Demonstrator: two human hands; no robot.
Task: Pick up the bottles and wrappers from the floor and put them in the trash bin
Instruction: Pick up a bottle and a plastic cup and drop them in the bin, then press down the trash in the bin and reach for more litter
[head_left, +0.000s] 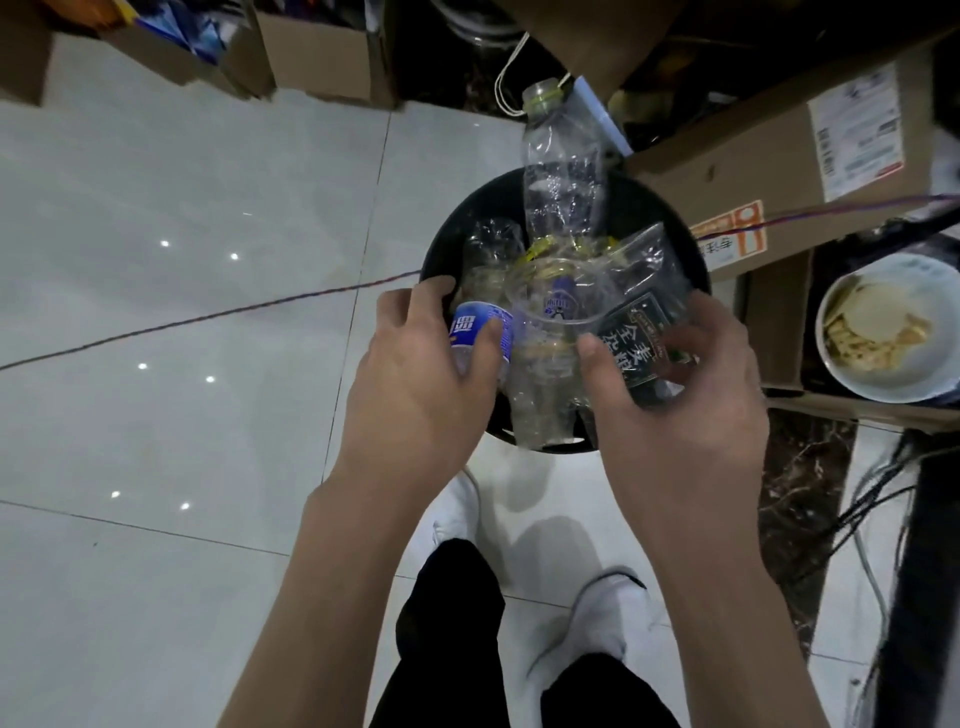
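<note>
nearly done, i'd say: the bin (441, 244) is heaped with clear bottles (561, 171). the left hand (415, 374) grips a blue-label bottle (480, 332) and the right hand (685, 400) pinches a dark wrapper (636, 348), both over the bin, not yet let go; the floor (182, 208) in view shows no litter

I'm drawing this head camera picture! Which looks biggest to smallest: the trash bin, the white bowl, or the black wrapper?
1. trash bin
2. white bowl
3. black wrapper, though the right hand hides part of it.
</note>
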